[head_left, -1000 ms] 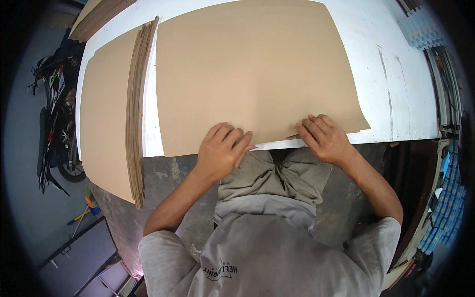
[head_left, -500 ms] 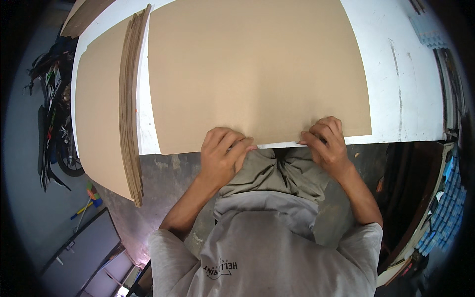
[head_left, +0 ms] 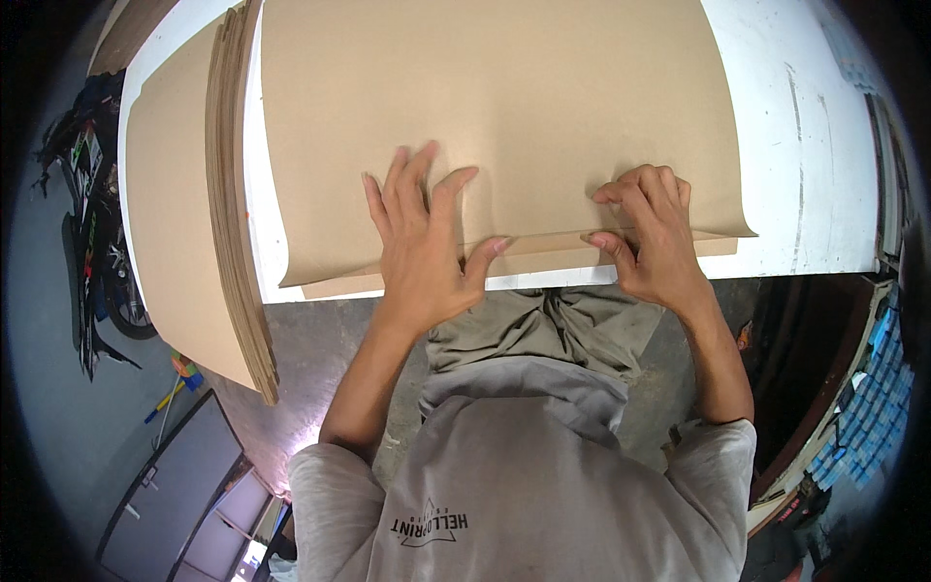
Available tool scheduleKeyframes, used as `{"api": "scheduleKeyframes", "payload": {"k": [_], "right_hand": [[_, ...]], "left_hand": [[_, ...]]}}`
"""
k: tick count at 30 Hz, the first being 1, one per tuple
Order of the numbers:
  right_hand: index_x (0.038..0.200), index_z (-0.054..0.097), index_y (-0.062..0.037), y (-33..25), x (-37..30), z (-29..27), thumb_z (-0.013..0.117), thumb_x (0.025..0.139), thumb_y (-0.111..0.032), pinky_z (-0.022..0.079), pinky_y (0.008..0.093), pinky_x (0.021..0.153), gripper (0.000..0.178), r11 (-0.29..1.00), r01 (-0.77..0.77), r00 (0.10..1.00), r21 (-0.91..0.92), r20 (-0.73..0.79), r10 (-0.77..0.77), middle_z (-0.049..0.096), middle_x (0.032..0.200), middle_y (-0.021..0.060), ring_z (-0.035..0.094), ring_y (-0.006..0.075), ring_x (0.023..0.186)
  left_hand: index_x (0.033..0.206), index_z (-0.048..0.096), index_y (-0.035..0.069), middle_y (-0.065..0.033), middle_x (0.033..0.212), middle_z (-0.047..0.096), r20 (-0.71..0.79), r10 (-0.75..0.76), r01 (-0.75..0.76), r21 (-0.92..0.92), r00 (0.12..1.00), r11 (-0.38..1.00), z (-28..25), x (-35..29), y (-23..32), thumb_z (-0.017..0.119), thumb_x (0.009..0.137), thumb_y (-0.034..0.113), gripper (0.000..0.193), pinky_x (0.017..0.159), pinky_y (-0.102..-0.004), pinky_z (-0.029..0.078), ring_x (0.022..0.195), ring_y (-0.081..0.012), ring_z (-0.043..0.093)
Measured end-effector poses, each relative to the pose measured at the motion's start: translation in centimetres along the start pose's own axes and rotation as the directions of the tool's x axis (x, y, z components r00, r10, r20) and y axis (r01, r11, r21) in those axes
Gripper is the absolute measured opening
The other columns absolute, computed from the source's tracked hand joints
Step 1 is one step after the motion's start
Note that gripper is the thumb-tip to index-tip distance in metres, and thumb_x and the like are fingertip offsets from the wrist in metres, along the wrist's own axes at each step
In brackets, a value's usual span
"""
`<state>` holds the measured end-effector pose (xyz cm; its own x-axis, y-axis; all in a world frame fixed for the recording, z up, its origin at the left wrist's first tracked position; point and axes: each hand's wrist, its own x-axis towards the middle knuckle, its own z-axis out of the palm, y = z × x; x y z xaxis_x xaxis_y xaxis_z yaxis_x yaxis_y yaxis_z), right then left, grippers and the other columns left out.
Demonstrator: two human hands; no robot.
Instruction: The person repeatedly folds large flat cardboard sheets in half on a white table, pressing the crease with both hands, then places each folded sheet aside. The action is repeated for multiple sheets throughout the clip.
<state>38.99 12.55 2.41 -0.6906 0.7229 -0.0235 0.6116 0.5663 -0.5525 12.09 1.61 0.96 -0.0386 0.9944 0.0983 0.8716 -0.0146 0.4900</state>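
Note:
A large, thin brown cardboard sheet [head_left: 504, 107] lies across the white table in front of me. Its near edge is raised and bowed, and a strip of another brown sheet [head_left: 558, 260] shows beneath it. My left hand [head_left: 422, 238] rests over the left part of that edge, fingers spread across the top sheet and thumb stretched along the edge. Toward the right end, my right hand [head_left: 655, 223] has its fingers bent above the sheet and its thumb against the raised edge, gripping it.
Left of the sheet stands a stack of folded brown cardboard [head_left: 233, 194], overhanging the near edge of the white table [head_left: 805, 184]. A motorcycle [head_left: 97, 233] is beyond the table's left side. Blue bundled items [head_left: 863, 417] sit at the right.
The near edge of the top sheet has risen, uncovering a strip of the sheet below. Both hands have moved forward from the table's edge, and the left fingers have spread.

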Motion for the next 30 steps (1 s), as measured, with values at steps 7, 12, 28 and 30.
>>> {"api": "scheduleKeyframes", "payload": {"k": [7,12,28,30], "right_hand": [[0.159,0.050,-0.0161,-4.1,3.9,4.2,0.063,0.102,-0.045,0.021,0.0708,0.122,0.065,0.947,-0.011,0.985,-0.322,-0.164,-0.044,0.037,0.166,0.0246,0.031,0.0472,0.155],[0.167,0.041,-0.0189,-4.4,4.8,6.7,0.050,0.107,-0.056,0.011,0.0755,0.124,0.071,0.928,-0.083,0.988,-0.364,-0.151,0.029,0.026,0.174,0.0237,0.020,0.0473,0.162],[0.152,0.059,-0.0076,-0.9,1.6,3.2,0.057,0.104,-0.058,0.024,0.0693,0.124,0.070,0.854,-0.076,0.985,-0.515,-0.172,-0.016,0.048,0.160,0.0286,0.041,0.0438,0.153],[0.148,0.061,-0.0044,1.5,0.6,1.0,0.057,0.103,-0.059,0.026,0.0654,0.124,0.071,0.739,-0.162,0.969,-0.654,-0.246,-0.006,0.055,0.153,0.0289,0.048,0.0422,0.148]], "left_hand": [[0.167,0.037,0.014,-0.0335,0.174,0.014,0.065,-0.020,0.019,0.017,0.998,1.000,0.4,0.3,0.1,0.075,0.093,0.050,0.091,0.124,-0.0756,0.004,0.161,-0.0556,0.013],[0.167,0.039,0.021,-0.0298,0.173,0.023,0.208,0.020,-0.074,0.254,0.978,0.964,-0.8,-0.3,-1.1,0.058,0.099,0.064,0.082,0.124,-0.0756,0.008,0.159,-0.0508,0.025],[0.151,0.056,0.004,-0.0318,0.152,0.050,-0.032,0.041,-0.021,0.478,0.999,0.878,-3.0,0.7,-7.3,0.058,0.105,0.048,0.064,0.116,-0.0619,0.031,0.135,-0.0439,0.050],[0.151,0.056,0.002,-0.0333,0.152,0.049,-0.031,0.046,-0.026,0.473,0.998,0.881,-3.2,0.8,-7.2,0.059,0.105,0.047,0.064,0.115,-0.0607,0.033,0.133,-0.0446,0.050]]}}
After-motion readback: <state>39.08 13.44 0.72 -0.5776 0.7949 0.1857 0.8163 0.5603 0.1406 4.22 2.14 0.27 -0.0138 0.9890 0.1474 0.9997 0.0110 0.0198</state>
